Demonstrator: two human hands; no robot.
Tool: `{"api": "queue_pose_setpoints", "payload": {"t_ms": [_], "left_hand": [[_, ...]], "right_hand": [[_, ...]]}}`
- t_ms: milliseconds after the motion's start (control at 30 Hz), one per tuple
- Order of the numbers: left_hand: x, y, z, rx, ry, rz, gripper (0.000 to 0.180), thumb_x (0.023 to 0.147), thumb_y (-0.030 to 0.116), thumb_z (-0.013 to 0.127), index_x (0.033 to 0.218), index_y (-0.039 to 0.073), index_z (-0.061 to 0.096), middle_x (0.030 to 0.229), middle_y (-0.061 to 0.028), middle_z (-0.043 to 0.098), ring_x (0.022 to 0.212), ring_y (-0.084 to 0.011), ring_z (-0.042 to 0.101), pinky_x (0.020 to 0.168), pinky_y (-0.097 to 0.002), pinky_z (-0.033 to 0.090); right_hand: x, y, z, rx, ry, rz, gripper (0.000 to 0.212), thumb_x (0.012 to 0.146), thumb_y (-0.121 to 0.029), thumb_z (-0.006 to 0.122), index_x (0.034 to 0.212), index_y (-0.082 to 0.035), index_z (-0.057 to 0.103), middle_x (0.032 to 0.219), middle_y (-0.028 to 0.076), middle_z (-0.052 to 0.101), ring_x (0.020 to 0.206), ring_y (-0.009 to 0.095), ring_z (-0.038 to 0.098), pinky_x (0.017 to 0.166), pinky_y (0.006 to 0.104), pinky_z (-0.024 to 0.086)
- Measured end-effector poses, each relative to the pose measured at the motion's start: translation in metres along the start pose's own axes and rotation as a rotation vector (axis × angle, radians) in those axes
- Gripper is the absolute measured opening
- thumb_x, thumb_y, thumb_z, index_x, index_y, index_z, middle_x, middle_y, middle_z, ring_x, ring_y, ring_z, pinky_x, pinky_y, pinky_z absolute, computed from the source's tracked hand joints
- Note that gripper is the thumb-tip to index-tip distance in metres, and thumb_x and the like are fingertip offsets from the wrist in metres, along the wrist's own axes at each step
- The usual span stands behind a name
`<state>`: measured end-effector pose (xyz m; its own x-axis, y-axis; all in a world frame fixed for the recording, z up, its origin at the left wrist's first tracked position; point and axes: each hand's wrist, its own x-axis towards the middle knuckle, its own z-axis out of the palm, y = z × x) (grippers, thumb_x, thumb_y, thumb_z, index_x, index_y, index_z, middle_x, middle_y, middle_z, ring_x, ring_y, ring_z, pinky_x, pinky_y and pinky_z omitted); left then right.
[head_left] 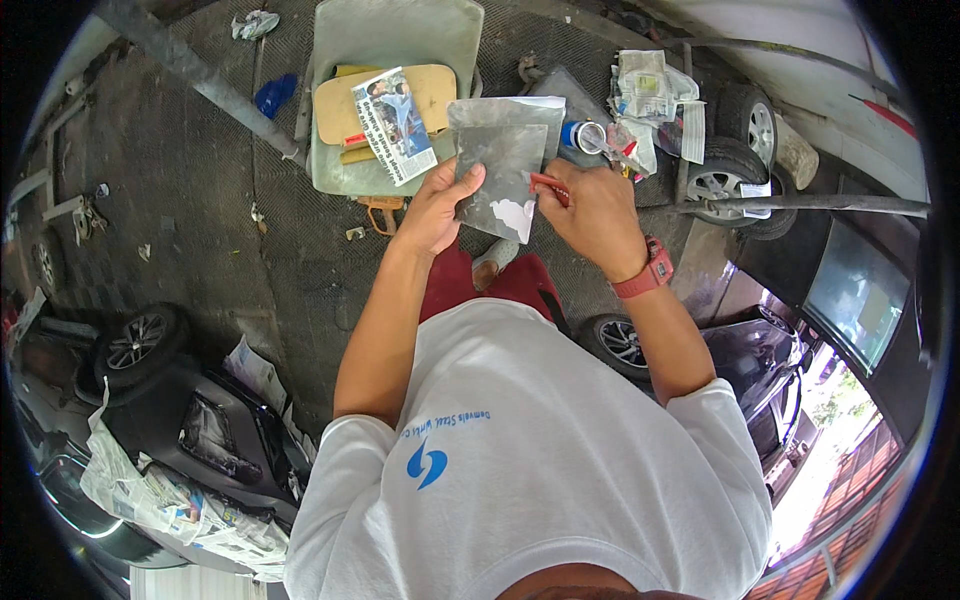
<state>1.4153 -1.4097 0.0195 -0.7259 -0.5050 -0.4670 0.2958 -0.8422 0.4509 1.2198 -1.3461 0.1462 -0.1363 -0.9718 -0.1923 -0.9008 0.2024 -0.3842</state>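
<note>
**Smeared grey rectangular sheet (487, 180) held up amid workshop clutter**

From my remote seat, I saw the sheet in front of the body, gripped at its left edge by the left hand (436, 208), thumb laid flat on its face. An irregular white patch (513, 216) marked its lower corner. The right hand (592, 215) was closed around a small red tool (551, 187) at the sheet's right edge; I could not tell whether the tool touched it.

A second grey panel (500, 110) with a pale edge showed behind, partly hidden. Just beyond the left hand stood a pale green plastic chair (331, 170), carrying a tan rounded board (332, 105) and a printed newspaper sheet (396, 128). Past the right hand sat a blue-and-white can (571, 136), with crumpled newspapers (645, 88) beyond. A long grey metal bar (820, 204) ran across the right side, crossing in front of black tyres with silver rims (715, 184).
</note>
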Motion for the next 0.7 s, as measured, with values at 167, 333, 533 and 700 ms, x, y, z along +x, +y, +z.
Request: {"api": "queue_pose_setpoints", "payload": {"t_ms": [167,333,533,700], "left_hand": [[0.004,0.008,-0.012,-0.018,-0.028,-0.010,0.035,0.106,0.020,0.063,0.137,0.005,0.062,0.124,-0.0029,0.070,0.109,-0.0129,0.067,0.096,-0.0336,0.056],[0.007,0.010,-0.023,-0.051,-0.038,-0.035,0.036,0.105,0.021,0.064,0.137,0.005,0.062,0.124,-0.0039,0.071,0.111,-0.0149,0.068,0.097,-0.0357,0.055],[0.004,-0.003,-0.049,-0.101,0.040,-0.099,0.036,0.105,0.021,0.064,0.137,0.004,0.062,0.124,-0.0043,0.071,0.111,-0.0156,0.068,0.098,-0.0362,0.055],[-0.003,-0.030,-0.091,-0.192,0.143,-0.139,0.037,0.105,0.022,0.065,0.137,0.005,0.061,0.123,-0.0039,0.071,0.110,-0.0150,0.068,0.097,-0.0353,0.056]], "right_hand": [[0.013,-0.006,0.004,-0.023,-0.047,-0.010,0.009,0.085,-0.020,0.071,0.086,-0.010,0.071,0.062,0.012,0.065,0.061,0.035,0.068,0.056,0.0467,0.051],[0.022,-0.012,0.009,-0.088,-0.121,-0.012,0.017,0.090,-0.024,0.069,0.084,-0.007,0.067,0.067,0.016,0.067,0.061,0.039,0.067,0.055,0.0502,0.050],[0.032,-0.016,0.037,-0.120,-0.178,-0.086,0.019,0.092,-0.024,0.068,0.085,-0.007,0.065,0.066,0.015,0.067,0.060,0.037,0.067,0.054,0.0490,0.050],[0.044,-0.011,0.081,-0.088,-0.263,-0.118,0.019,0.093,-0.026,0.068,0.085,-0.008,0.066,0.065,0.015,0.066,0.060,0.037,0.067,0.055,0.0494,0.050]]}}
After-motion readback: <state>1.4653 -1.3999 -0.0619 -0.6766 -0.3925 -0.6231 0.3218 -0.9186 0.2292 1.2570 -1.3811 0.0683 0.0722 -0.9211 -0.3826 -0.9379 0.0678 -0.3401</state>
